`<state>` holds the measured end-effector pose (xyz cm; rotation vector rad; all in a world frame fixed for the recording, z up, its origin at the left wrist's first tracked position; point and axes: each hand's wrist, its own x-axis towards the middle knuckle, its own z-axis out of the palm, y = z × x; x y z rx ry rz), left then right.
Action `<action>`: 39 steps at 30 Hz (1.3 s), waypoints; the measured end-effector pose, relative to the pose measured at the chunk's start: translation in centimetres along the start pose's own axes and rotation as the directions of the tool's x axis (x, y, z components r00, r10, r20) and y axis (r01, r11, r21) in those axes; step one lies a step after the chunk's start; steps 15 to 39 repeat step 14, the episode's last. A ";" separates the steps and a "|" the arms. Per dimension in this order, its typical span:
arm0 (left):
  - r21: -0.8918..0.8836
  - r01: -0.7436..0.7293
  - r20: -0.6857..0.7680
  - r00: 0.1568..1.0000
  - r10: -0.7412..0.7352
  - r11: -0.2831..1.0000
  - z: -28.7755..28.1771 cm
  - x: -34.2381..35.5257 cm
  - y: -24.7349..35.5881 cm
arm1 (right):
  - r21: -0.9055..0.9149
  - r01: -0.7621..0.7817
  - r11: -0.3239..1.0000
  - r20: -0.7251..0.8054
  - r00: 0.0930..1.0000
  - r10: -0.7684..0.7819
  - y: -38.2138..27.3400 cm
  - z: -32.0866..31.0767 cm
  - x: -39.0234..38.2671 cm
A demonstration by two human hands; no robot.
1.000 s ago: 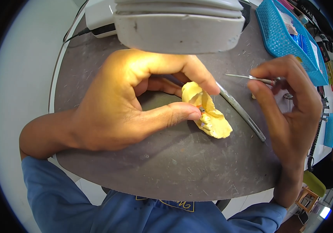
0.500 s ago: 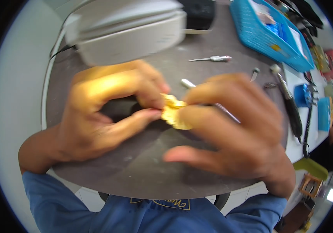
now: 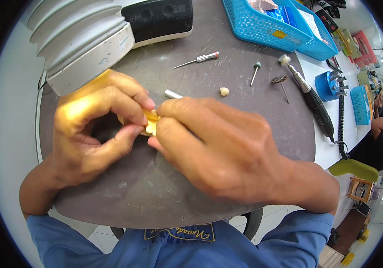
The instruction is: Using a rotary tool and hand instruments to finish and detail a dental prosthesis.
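Observation:
A small yellow dental cast [image 3: 150, 127] with toothlike bumps is pinched between both hands above the grey tabletop. My left hand [image 3: 86, 134] grips its left side with thumb and fingertips, a bright light falling on the knuckles. From the right, my right hand [image 3: 218, 152] presses its closed fingers and thumb to the cast and covers much of it. Whether those fingers hold anything else is hidden. Just beyond the right fingers lies a metal rod [image 3: 172, 94], partly covered. A cream tooth-shaped piece [image 3: 224, 91] rests past the right knuckles.
A slim screwdriver [image 3: 206, 56], a green-tipped bur [image 3: 256, 71] and a brush wheel [image 3: 279, 79] lie beyond. At right are a rotary handpiece [image 3: 312, 100] and blue bur stand [image 3: 326, 85]. A blue basket [image 3: 263, 33], black box [image 3: 160, 20] and white ridged hose hood [image 3: 91, 56] stand behind.
The view has turned, so the table things sit further left. My right thumb, apart before, has closed in on the cast. The cream piece has come into sight.

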<state>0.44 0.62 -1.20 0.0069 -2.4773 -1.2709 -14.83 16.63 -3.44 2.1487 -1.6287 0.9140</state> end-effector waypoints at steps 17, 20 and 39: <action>-0.163 0.144 -0.008 0.989 -0.147 0.976 0.5 0.0 0.1 | 0.180 -0.137 0.974 0.082 0.989 0.124 0.0 -0.4 0.0; -0.163 0.144 -0.008 0.989 -0.147 0.976 0.5 0.0 0.1 | 0.180 -0.137 0.974 0.082 0.989 0.124 0.0 -0.4 0.0; -0.163 0.144 -0.008 0.989 -0.147 0.976 0.5 0.0 0.1 | 0.180 -0.137 0.974 0.082 0.989 0.124 0.0 -0.4 0.0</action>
